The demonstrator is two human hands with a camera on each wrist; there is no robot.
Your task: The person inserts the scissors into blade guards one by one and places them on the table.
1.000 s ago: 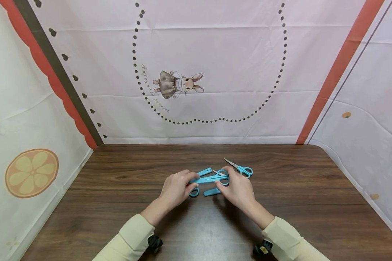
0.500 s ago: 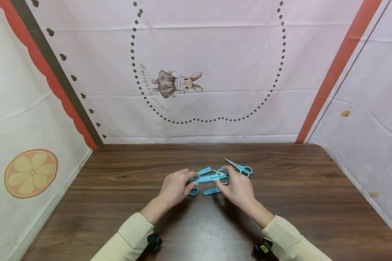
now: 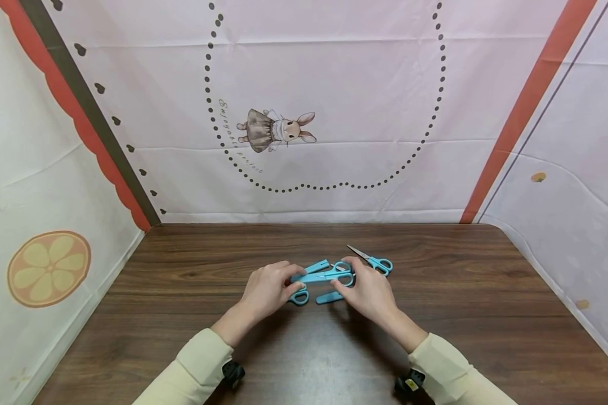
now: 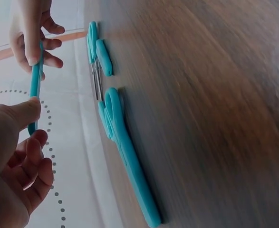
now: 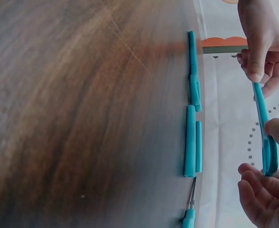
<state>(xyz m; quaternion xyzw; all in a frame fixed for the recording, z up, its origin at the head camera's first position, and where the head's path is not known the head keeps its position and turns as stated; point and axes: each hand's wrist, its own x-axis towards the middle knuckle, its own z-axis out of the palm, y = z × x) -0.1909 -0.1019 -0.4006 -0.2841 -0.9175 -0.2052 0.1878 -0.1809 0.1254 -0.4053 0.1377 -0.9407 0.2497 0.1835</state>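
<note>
A pair of light-blue scissors (image 3: 336, 274) is held above the table between both hands, its blades covered by a blue blade cover (image 3: 311, 278). My left hand (image 3: 268, 288) pinches the cover's end between thumb and fingers. At the other end, my right hand (image 3: 371, 289) grips the looped handles; its fingers partly hide them. Beneath the left hand lies another pair of covered scissors (image 4: 134, 161), with only a handle loop showing in the head view. Loose blue covers (image 3: 329, 297) lie below the held pair, one (image 3: 318, 266) farther back.
Uncovered scissors (image 3: 375, 262) lie behind the right hand, blades pointing to the back left. Another metal blade (image 3: 338, 267) shows partly behind the held handles. The brown wooden table (image 3: 192, 337) meets a printed cloth (image 3: 334, 208) at its back edge.
My left hand and forearm have shifted slightly to the left, the held scissors and cover moving a little with them. The right hand stays nearly in place.
</note>
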